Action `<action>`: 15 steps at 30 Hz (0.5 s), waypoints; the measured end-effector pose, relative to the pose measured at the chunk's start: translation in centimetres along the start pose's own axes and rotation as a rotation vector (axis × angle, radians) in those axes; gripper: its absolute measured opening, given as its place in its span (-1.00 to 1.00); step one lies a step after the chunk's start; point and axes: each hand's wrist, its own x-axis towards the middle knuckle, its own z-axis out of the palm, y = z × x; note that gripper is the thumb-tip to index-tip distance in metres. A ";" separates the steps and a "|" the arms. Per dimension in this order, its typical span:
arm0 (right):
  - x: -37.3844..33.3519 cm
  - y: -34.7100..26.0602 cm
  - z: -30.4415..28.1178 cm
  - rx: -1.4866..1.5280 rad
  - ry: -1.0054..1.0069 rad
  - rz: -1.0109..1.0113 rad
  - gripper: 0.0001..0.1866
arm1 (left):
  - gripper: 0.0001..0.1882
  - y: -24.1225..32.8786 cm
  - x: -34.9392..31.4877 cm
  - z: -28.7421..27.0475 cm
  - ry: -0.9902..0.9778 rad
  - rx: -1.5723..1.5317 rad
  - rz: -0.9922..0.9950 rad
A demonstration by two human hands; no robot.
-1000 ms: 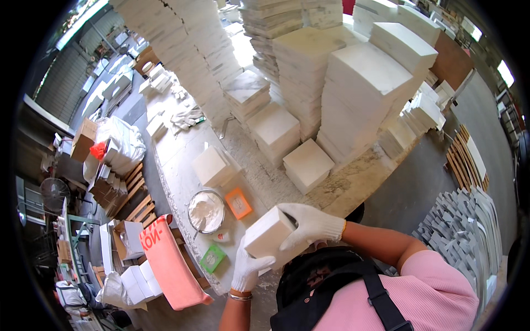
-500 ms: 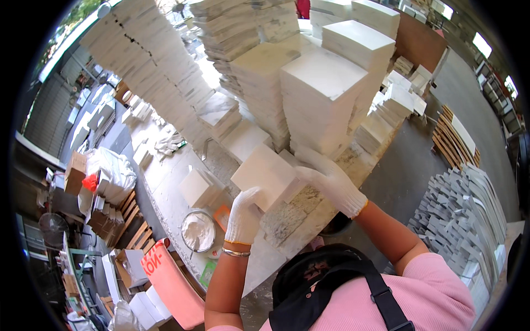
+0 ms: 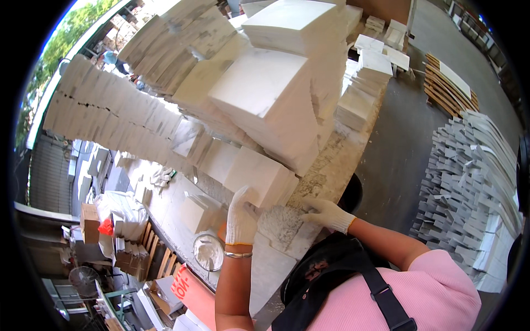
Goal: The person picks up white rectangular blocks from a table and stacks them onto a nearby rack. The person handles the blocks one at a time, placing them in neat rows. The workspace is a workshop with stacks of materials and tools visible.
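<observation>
My left hand (image 3: 243,215), in a white knit glove, grips the near left corner of a short stack of white stone tiles (image 3: 258,175). The stack sits against a similar low row of tiles (image 3: 220,158). My right hand (image 3: 327,214), also gloved, is off the stack, fingers apart and holding nothing, over the near right side of the worktable. Between my hands lies a rough grey patch (image 3: 281,225) on the tabletop. To the left of my left hand is another small tile stack (image 3: 199,214), with a round bowl of white material (image 3: 208,252) nearer me.
Tall tile stacks (image 3: 259,83) rise beyond my hands, and a long leaning row (image 3: 110,110) runs to the far left. More tiles (image 3: 356,105) stand along the table's right edge. A dark round bin (image 3: 351,193) is beside it. Piled grey strips (image 3: 450,198) stand at right.
My right hand has let go of the tile stack and drawn back toward me. The stack now rests against the low row, with my left hand still at its corner. The view has turned.
</observation>
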 end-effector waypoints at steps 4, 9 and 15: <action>0.8 2.2 0.6 -0.006 0.019 -0.017 -0.38 | -0.68 -1.3 1.5 -2.5 -0.108 0.324 0.151; 0.7 2.1 0.3 -0.002 0.082 -0.047 -0.41 | -0.66 -0.3 0.7 -0.4 0.023 0.318 0.053; 1.2 1.5 -0.3 -0.068 0.064 -0.006 -0.44 | -0.66 0.4 0.3 0.6 0.039 0.319 0.003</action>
